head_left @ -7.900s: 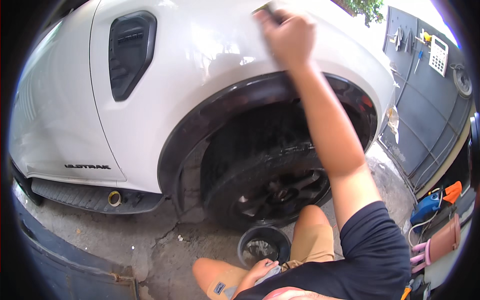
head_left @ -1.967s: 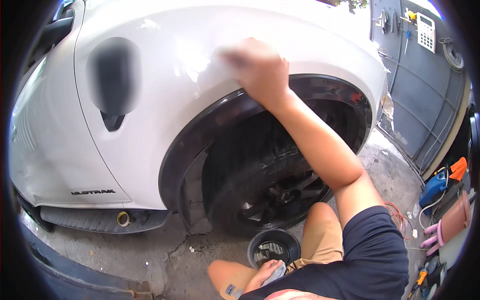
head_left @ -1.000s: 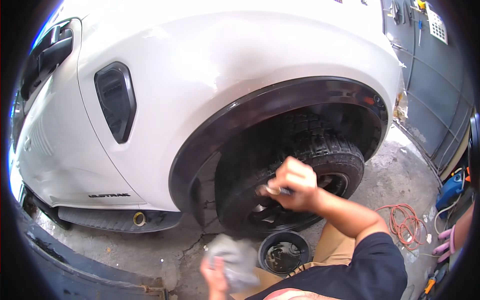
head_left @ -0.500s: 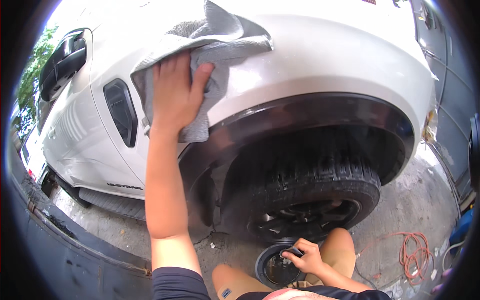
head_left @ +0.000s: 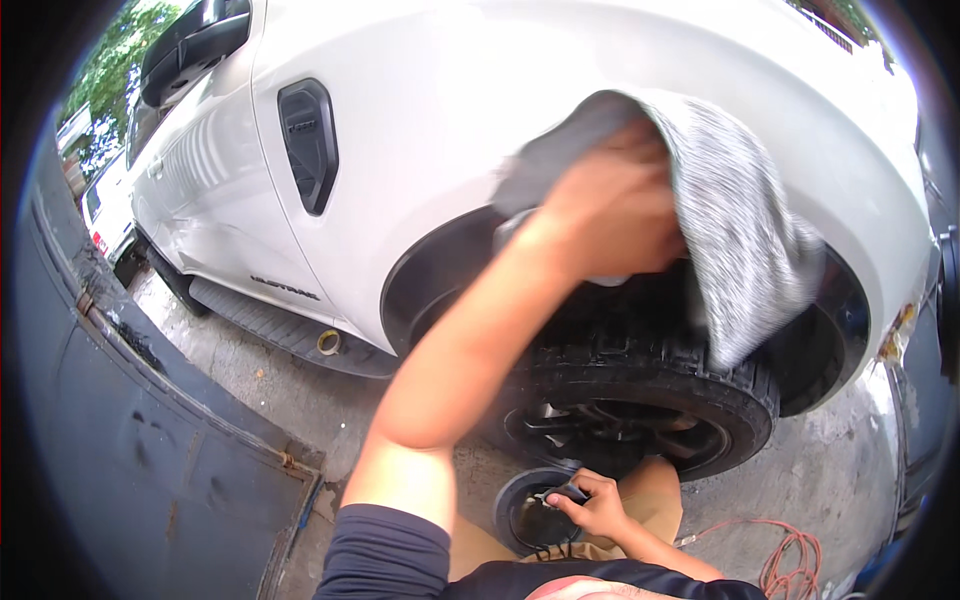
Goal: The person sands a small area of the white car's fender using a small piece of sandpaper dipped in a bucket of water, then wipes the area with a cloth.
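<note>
A grey towel [head_left: 735, 215] hangs bunched from my left hand [head_left: 620, 205], whose fingers are closed on it and partly covered by its folds. Motion blurs both. They are at the black wheel-arch trim [head_left: 425, 262] of a white vehicle's fender [head_left: 430, 130], above the tyre [head_left: 640, 385]. Low down, my right hand [head_left: 600, 508] grips a small, dark, flat piece [head_left: 568, 494] between thumb and fingers; its kind is unclear. That hand is over the edge of a round black bucket [head_left: 510, 495] with murky contents.
A roll of tape [head_left: 329, 342] lies on the side step [head_left: 285, 325]. To the left is a dark metal gate [head_left: 150, 430]. An orange hose [head_left: 795, 560] is coiled on the concrete floor [head_left: 820, 450] at the lower right. The side mirror [head_left: 195, 50] juts out at the upper left.
My left hand has lifted the towel from the fender's side and swung right, over the wheel arch. My right hand stays by the bucket with the dark piece. The view has shifted.
</note>
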A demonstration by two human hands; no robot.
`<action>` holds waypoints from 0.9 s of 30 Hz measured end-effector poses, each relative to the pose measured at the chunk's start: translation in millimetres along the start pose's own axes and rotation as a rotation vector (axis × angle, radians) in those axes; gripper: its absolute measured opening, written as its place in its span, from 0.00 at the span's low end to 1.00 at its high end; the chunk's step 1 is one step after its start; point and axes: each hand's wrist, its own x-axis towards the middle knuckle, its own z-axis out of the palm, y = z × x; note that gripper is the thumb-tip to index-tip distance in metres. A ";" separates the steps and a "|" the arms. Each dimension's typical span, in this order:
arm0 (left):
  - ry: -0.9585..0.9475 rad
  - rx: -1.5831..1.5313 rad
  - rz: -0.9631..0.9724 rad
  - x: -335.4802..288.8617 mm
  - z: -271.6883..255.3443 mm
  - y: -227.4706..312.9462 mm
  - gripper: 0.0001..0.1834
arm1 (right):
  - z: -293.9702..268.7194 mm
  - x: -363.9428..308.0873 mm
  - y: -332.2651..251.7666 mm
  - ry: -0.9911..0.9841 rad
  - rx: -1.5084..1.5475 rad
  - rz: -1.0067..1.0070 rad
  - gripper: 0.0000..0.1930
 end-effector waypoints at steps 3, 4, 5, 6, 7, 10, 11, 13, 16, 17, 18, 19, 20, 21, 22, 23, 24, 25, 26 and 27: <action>0.218 0.267 -0.385 -52.5 -63.9 -52.7 0.24 | -2.8 -2.8 11.2 -0.048 -0.020 -0.009 0.16; 0.223 0.253 -0.552 -59.3 -84.6 -68.9 0.26 | -3.2 -4.7 17.1 -0.070 -0.032 0.005 0.15; 0.163 0.230 -0.571 -70.8 -100.8 -85.1 0.25 | -2.3 -6.6 20.1 -0.090 -0.048 0.015 0.15; 0.328 0.526 -0.410 -61.9 -96.6 -84.7 0.26 | -2.3 -8.0 23.6 -0.096 -0.051 0.010 0.15; 0.064 0.466 -0.652 -54.9 -94.6 -80.7 0.28 | -1.5 -9.0 27.0 -0.103 -0.054 0.004 0.16; -0.049 0.097 -0.626 -3.2 -72.6 -46.2 0.29 | 2.5 -9.9 35.3 -0.110 -0.051 0.007 0.16; -0.010 0.152 -0.488 15.3 -47.8 -29.1 0.26 | 0.6 -10.1 38.8 -0.109 -0.060 0.016 0.17; 0.087 0.216 -0.267 41.5 -4.6 4.3 0.21 | 6.2 -11.2 39.2 -0.127 -0.108 0.000 0.18; 0.221 0.100 -0.068 63.2 47.6 45.4 0.14 | 12.2 -13.1 41.1 -0.158 -0.129 -0.019 0.18; 0.204 0.037 0.013 64.0 50.9 51.8 0.12 | 13.4 -15.4 39.8 -0.165 -0.130 -0.020 0.18; 0.152 -0.077 0.092 56.9 50.4 53.7 0.13 | 14.9 -17.6 37.1 -0.164 -0.142 -0.018 0.18; 0.100 -0.191 0.171 47.4 49.7 57.8 0.14 | 16.7 -19.8 33.9 -0.162 -0.154 -0.015 0.19; 0.142 -0.272 0.064 27.1 45.6 70.2 0.20 | 14.9 -23.7 32.0 -0.156 -0.170 -0.006 0.19; 0.229 -0.228 0.087 8.2 29.3 70.4 0.21 | 14.5 -29.0 30.6 -0.156 -0.185 0.007 0.19; 0.289 -0.116 0.080 -14.5 19.0 65.1 0.23 | 13.2 -34.2 31.1 -0.149 -0.198 0.018 0.19; 0.307 -0.063 0.017 -38.6 0.4 62.7 0.20 | 13.2 -39.0 32.9 -0.139 -0.205 0.031 0.19; 0.385 0.051 -0.059 -60.8 -16.3 57.4 0.17 | 12.1 -42.9 35.5 -0.149 -0.215 0.052 0.19; 0.405 0.238 -0.148 -86.6 -34.4 49.3 0.17 | 11.8 -46.7 38.6 -0.163 -0.212 0.080 0.18; 0.448 0.358 -0.417 -111.0 -47.9 47.5 0.20 | 7.6 -51.0 43.5 -0.159 -0.229 0.116 0.18; 0.691 0.231 -0.759 -132.9 -52.7 41.8 0.19 | 8.6 -55.6 46.9 -0.164 -0.220 0.117 0.18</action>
